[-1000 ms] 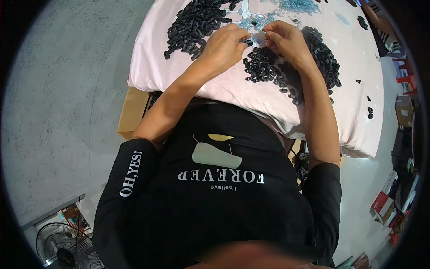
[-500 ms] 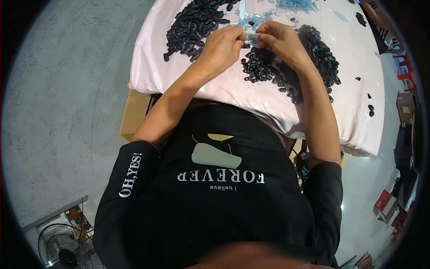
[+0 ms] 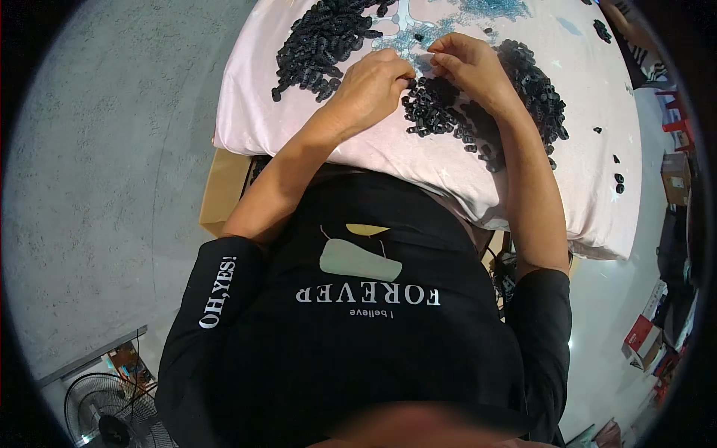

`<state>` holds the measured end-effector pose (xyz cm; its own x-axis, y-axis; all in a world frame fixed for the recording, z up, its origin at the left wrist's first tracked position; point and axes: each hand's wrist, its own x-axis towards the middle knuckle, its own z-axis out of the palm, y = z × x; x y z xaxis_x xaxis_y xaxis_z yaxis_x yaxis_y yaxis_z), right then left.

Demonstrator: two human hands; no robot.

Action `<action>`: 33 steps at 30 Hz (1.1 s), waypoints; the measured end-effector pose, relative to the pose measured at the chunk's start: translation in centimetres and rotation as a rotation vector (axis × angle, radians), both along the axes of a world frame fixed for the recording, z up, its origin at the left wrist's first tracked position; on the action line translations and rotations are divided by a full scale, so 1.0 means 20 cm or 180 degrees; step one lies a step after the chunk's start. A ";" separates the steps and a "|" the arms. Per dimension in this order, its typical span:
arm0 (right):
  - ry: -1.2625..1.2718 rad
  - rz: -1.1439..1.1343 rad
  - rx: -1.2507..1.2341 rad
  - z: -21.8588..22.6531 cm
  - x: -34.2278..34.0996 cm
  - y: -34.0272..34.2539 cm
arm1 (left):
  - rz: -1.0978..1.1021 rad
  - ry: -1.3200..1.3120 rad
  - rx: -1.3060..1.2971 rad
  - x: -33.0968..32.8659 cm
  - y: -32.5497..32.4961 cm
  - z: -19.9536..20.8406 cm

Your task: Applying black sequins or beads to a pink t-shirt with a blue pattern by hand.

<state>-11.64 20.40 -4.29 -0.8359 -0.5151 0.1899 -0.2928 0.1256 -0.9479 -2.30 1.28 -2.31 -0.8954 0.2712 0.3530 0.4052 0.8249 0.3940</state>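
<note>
My left hand [image 3: 371, 91] is closed in a pinch, its fingertips on a small black plastic part [image 3: 411, 84] at the upper edge of a small heap of black parts [image 3: 433, 112]. To its right, my right hand [image 3: 476, 69] has thumb and forefinger pressed together; whatever lies between them is too small to make out. Small clear bluish pieces [image 3: 412, 39] are scattered on the cloth just beyond both hands. A larger pile of black parts [image 3: 321, 45] lies left of my left hand, and another black pile [image 3: 539, 101] spreads beside my right wrist.
A pale pink cloth [image 3: 261, 112] covers the table. More clear bluish pieces [image 3: 497, 7] lie at its far side, with loose black parts [image 3: 619, 183] at the right. Another person's arm [image 3: 635, 33] shows at the upper right. A fan [image 3: 112, 418] stands lower left.
My left hand has moved slightly down toward the small black heap, its fingers now lower. The right hand stays nearly in place, still pinched.
</note>
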 end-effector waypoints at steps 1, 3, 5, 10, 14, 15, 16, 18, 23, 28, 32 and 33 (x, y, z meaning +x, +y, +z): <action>0.0042 0.0015 0.0011 0.00 0.00 0.00 | -0.0034 -0.0036 0.0053 0.01 0.00 0.00; 0.0086 0.0037 0.0017 0.00 0.00 0.00 | -0.0080 -0.0007 0.0063 0.02 0.00 0.01; -0.0016 0.0008 0.0015 0.01 0.01 0.00 | -0.0125 0.0023 0.0076 0.02 0.00 0.01; -0.0032 0.0101 0.0007 0.01 0.02 -0.01 | -0.0052 -0.0058 0.0650 0.03 -0.01 0.01; -0.0003 0.0184 0.0064 0.03 0.03 -0.01 | -0.0045 -0.0099 0.0655 0.04 -0.01 0.02; 0.0002 0.0188 0.0061 0.03 0.03 -0.01 | -0.0066 -0.0023 0.0593 0.04 -0.02 0.02; -0.0038 0.0165 0.0000 0.02 0.02 -0.02 | -0.0086 0.0052 0.0531 0.04 -0.02 0.01; -0.0083 0.0132 -0.0054 0.01 0.02 -0.01 | -0.0106 0.0040 0.0491 0.04 -0.02 0.01; 0.0053 0.0163 0.0113 0.01 0.01 0.00 | 0.0047 -0.0095 0.0042 0.05 0.01 0.02; 0.0033 0.0221 0.0274 0.03 0.02 -0.01 | 0.0068 -0.0113 0.0148 0.05 0.00 0.01; -0.0032 0.0363 0.0345 0.03 0.02 0.00 | 0.0132 -0.0280 0.0804 0.04 0.00 0.05; -0.0030 0.0370 0.0345 0.03 0.03 -0.01 | 0.0139 -0.0277 0.0803 0.03 -0.02 0.05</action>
<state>-11.05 20.23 -3.64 -0.7709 -0.6255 0.1205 -0.3025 0.1930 -0.9334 -1.74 0.98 -1.27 -0.9343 0.1448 0.3257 0.3269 0.7122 0.6212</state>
